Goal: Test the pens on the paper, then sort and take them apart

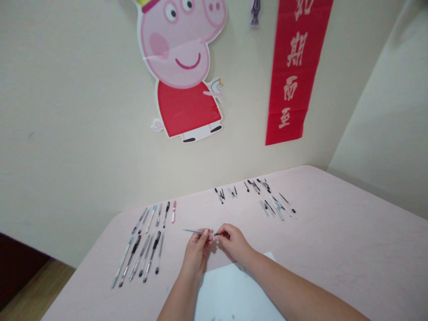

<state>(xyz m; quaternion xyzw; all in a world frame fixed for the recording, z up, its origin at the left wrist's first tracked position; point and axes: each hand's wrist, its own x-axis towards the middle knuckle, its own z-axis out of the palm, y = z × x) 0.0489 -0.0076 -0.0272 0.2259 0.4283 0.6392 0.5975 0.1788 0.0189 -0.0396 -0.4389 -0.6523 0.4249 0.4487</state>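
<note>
My left hand (198,249) is closed around a slim pen (193,231), whose thin grey end sticks out to the left. My right hand (232,240) pinches a small dark piece at the pen's right end, too small to make out clearly. Both hands are close together over the far edge of a white sheet of paper (230,290). Left of them, two rows of pens lie on the table, among them a black-capped pen (152,256) and a red-and-white pen (174,211).
The pink table (334,249) meets the wall at the back. Toward its far right lie small groups of pen parts (277,207), with dark and clear pieces. A pig cutout (189,104) and a red banner (294,80) hang on the wall.
</note>
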